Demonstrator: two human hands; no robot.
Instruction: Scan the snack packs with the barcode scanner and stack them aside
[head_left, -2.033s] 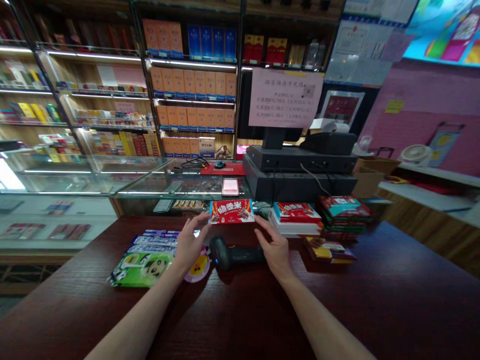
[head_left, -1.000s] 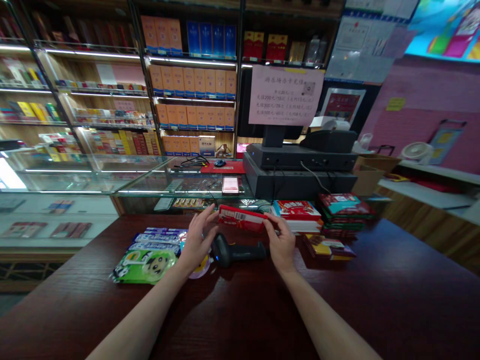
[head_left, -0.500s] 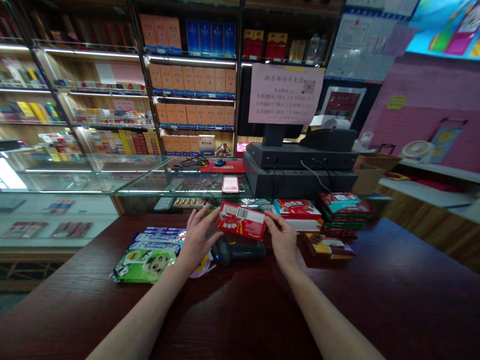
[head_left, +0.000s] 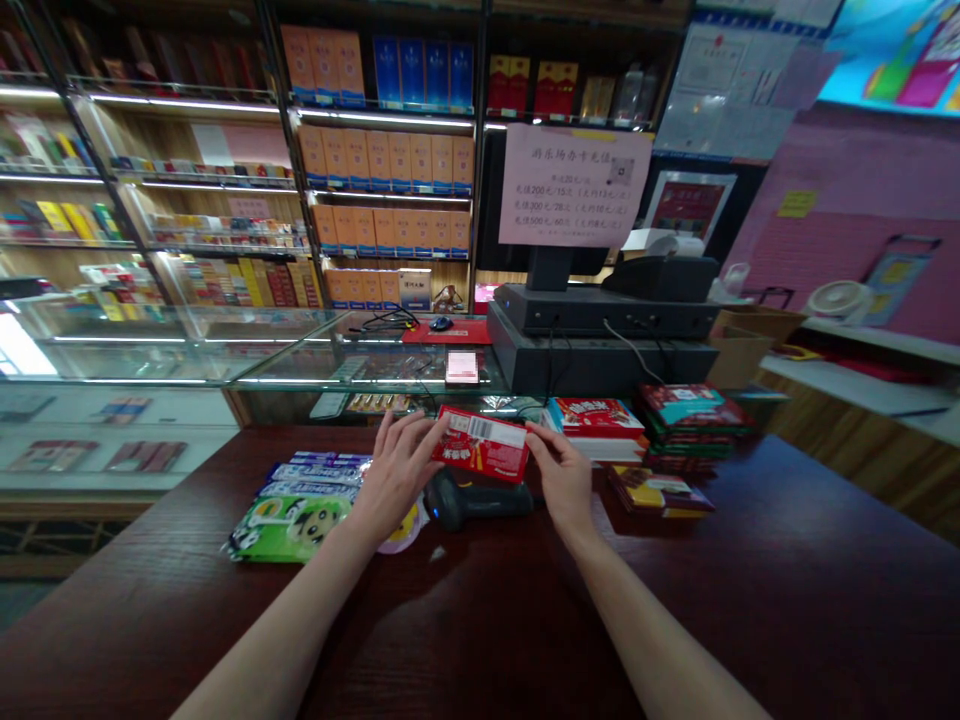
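"How far along was it?"

"Partway, I'd judge. The red box (head_left: 487, 450) was up between the left hand (head_left: 396, 478) and the right hand (head_left: 564, 485), barcode (head_left: 480, 428) facing the wearer, not yet set down. The black scanner (head_left: 487, 502) lay just below them, in neither hand."

"Which hand had it?"

"The right pinched one end between thumb and fingers. The left was spread at the other end, fingertips at the edge; whether it gripped, I couldn't tell."

"And the piles?"

"Past the right hand stood the white-sided stack (head_left: 600, 448) and the dark stack (head_left: 694, 425), with a yellow-and-brown packet (head_left: 660, 493) nearer. Left of the left hand lay a green panda packet (head_left: 277, 530). Which were finished or waiting, nothing showed (I looked for a mark)."

"What were they made of?"

"The box looked like thin, glossy card, flat and oblong, held at a tilt. The panda packet had the shine of plastic film. The scanner was smooth, with a rounded head and straight handle; the table (head_left: 480, 630) beneath the hands, dark reddish and faintly grained."
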